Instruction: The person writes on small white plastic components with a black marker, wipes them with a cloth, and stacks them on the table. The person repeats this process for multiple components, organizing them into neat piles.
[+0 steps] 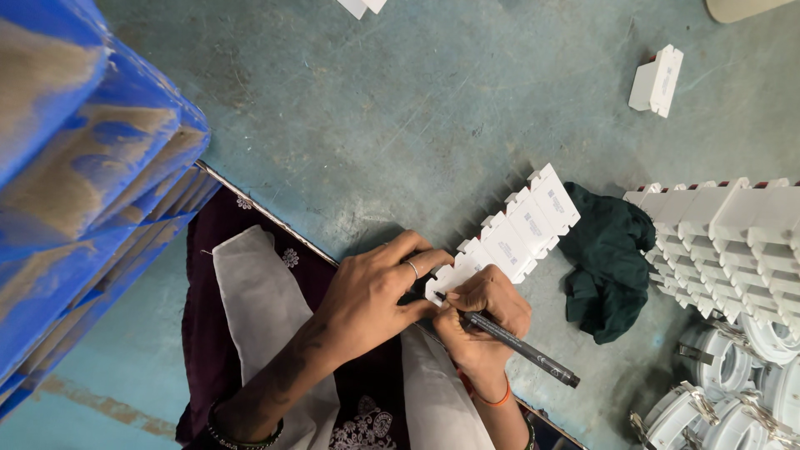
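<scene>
Left hand, fingers curled loosely, pinches the near end of a row of white plastic blocks between thumb and forefinger; silver ring on one finger, dark bead bracelet at the wrist. Right hand closed around a black pen, tip touching the top of the nearest block, pen body slanting back toward the lower right; orange band at that wrist.

The row lies diagonally on the surface, at its near edge, blocks packed side by side, each flat-topped and rectangular with notched edges and a pale printed label. The surface is worn teal-grey, scuffed and scratched.

Just right of the row, a crumpled dark green cloth, soft and matte. Further right, a bigger batch of white blocks in rows. Round white housings with metal clips sit at lower right. One lone white block lies apart at upper right. Blue plastic crates, dusty and ribbed, stacked at left.
</scene>
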